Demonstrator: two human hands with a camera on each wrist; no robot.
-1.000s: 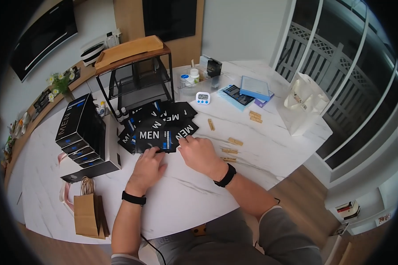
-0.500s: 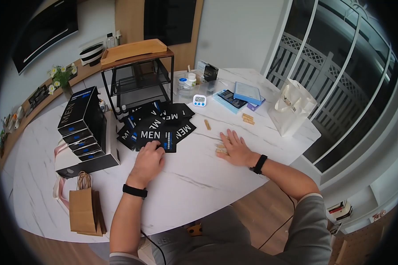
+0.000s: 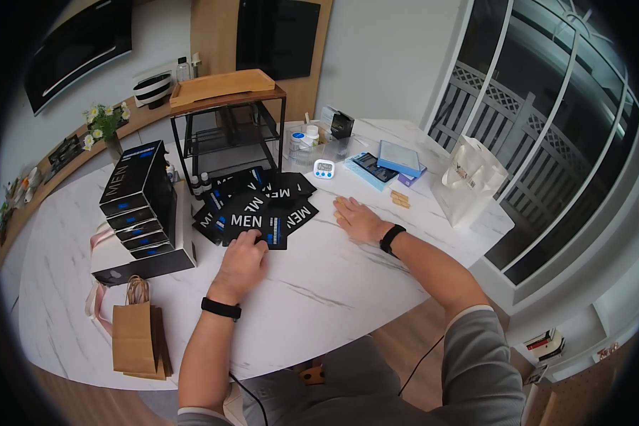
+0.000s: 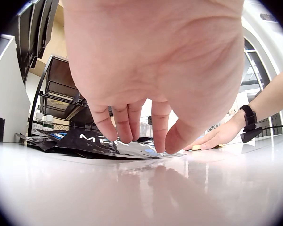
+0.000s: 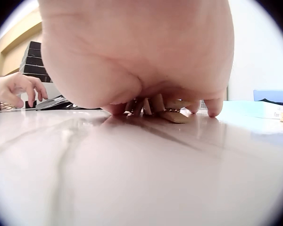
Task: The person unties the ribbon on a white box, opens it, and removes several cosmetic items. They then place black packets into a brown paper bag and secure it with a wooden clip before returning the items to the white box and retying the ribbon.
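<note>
Head view shows that the right hand (image 3: 362,223) has changed its place: it was at the near edge of the black packets (image 3: 246,221), and now it lies to the right of them, over small wooden pegs (image 5: 174,117). The pegs which were lying loose on the near side are not seen there any more, and the right wrist view shows several pegs beneath the palm, so it seems that they are being moved together by this hand. Its fingers are relaxed and spread, with some tips down on the tabletop (image 3: 319,312); a firm grip cannot be seen. Meanwhile, the left hand (image 3: 240,268) stays at the near side of the packets, fingers loosely bent and tips touching the top one, without pinching it, as it seems. These packets, marked "MEN", lie overlapping like a fan, and their arrangement looks almost the same as before. Another small group of pegs (image 3: 400,199) lies apart, on the far right of the right hand. A small timer (image 3: 324,169) stands farther behind, and black boxes (image 3: 131,186) are stacked on the left.
</note>
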